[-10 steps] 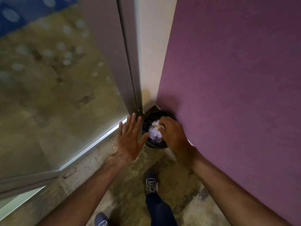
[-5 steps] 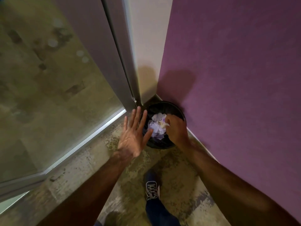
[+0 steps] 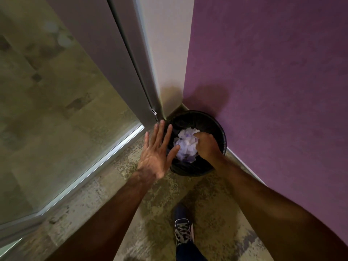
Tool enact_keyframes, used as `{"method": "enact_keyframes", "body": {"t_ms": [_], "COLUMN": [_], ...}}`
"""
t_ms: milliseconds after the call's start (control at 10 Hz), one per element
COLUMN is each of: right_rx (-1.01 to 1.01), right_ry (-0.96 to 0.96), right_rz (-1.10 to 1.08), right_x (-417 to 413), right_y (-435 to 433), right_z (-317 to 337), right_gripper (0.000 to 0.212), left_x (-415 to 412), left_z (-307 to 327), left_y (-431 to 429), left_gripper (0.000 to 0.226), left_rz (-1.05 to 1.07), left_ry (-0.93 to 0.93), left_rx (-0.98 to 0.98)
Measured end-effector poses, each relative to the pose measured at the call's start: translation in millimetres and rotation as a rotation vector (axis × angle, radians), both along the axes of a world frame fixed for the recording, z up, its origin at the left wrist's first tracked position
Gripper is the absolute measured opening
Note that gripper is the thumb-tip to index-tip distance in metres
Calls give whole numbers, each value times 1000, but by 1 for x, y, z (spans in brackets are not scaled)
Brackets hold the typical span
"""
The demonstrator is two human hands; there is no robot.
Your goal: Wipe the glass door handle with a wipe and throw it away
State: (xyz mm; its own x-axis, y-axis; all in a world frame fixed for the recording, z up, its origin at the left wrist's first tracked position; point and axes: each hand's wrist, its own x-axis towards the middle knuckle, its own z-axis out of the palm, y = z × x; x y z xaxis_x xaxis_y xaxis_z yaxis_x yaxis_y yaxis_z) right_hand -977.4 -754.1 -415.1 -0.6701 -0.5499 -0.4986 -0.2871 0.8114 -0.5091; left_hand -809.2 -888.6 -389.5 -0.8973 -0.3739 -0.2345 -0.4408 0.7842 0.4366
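White crumpled wipe lies in the black bin; the right hand has sunk deeper onto it, fingers curled, grip unclear. The left hand stays spread open beside the rim.

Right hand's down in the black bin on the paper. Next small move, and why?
Probably open the right hand and lift it clear. Its curled fingers are down inside the round black waste bin, pressed on the crumpled white-and-purple wipes, so the wipe seems delivered; whether it is still gripped is hidden. The left hand hovers open at the rim.
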Motion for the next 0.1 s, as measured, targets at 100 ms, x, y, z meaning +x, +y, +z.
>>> {"method": "enact_keyframes", "body": {"t_ms": [100], "right_rx": [-50], "right_ry": [46], "right_rz": [-17], "right_x": [5], "right_y": [1], "right_z": [9], "right_gripper": [40], "left_x": [5], "left_z": [4], "left_y": [1], "left_gripper": [81], "left_rz": [21], "left_ry": [22], "left_rx": [-3]}}
